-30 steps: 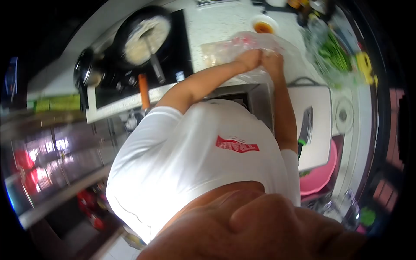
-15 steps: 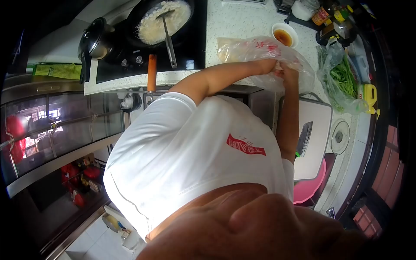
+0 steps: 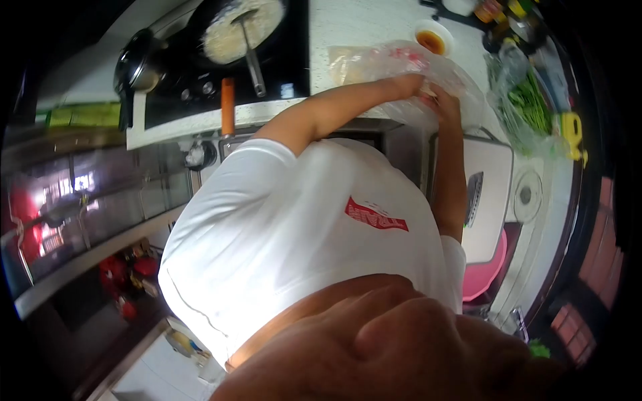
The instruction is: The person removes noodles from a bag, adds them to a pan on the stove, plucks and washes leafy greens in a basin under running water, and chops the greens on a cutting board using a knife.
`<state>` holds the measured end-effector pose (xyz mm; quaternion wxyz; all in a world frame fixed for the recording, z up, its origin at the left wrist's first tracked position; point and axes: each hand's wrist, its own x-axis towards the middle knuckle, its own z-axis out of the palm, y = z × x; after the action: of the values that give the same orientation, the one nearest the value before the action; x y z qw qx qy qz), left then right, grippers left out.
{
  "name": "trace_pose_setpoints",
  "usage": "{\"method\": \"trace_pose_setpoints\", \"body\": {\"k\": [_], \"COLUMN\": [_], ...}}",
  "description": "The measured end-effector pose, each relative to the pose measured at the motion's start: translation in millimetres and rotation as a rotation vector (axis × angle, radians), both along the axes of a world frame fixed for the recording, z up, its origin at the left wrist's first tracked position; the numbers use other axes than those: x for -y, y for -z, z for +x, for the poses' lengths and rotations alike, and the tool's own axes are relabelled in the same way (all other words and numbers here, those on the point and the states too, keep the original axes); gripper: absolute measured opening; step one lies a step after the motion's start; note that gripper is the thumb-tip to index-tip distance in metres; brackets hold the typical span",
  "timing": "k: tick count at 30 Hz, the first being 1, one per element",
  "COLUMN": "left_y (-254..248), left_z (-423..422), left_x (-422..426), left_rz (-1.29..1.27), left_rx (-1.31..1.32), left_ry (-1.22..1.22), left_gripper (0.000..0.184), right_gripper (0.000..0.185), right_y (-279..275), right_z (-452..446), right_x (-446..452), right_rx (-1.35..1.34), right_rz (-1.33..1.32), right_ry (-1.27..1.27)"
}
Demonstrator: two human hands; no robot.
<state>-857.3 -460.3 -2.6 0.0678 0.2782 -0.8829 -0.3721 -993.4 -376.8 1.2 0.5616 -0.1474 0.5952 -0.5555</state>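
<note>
Plastic bag (image 3: 445, 72) is lying on the counter (image 3: 338, 27), in front of the person. Left hand (image 3: 409, 84) and right hand (image 3: 444, 105) are meeting at its near side, fingers curling nearly closed, seemingly pinching the plastic; exact grip is partly hiding. Bag handling is looking unfinished, can't tell whether tied or open. Bowl (image 3: 449, 40) is holding brown liquid (image 3: 430, 43) just beyond. Further left, spatula (image 3: 251, 57) is resting in the pan (image 3: 194, 40) with pale food (image 3: 227, 41). Bag's red print (image 3: 409, 57): illegible. Shirt's red logo (image 3: 376, 216) is showing upside-down letters, maybe "TRA".

Kitchen; a wok (image 3: 194, 28) sits on the hob (image 3: 295, 63).
</note>
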Motion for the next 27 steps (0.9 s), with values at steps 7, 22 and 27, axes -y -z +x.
{"method": "trace_pose_setpoints", "body": {"k": [7, 22, 27], "left_y": [-28.2, -90.0, -112.1], "left_z": [2.4, 3.0, 31.0], "left_x": [-11.0, -2.2, -15.6], "left_rz": [-0.015, -0.325, -0.181], "left_rx": [0.11, 0.262, -0.025], "left_ry": [-0.022, 0.235, 0.309], "left_gripper": [0.029, 0.023, 0.017], "right_gripper": [0.027, 0.021, 0.017], "right_y": [-15.6, -76.6, -87.8], "right_z": [11.2, 24.9, 28.7], "right_x": [-13.7, -64.4, -81.5], "right_rx": [-0.093, -0.132, -0.142], "right_rz": [-0.077, -0.076, -0.212], "right_ry": [0.061, 0.195, 0.113]}}
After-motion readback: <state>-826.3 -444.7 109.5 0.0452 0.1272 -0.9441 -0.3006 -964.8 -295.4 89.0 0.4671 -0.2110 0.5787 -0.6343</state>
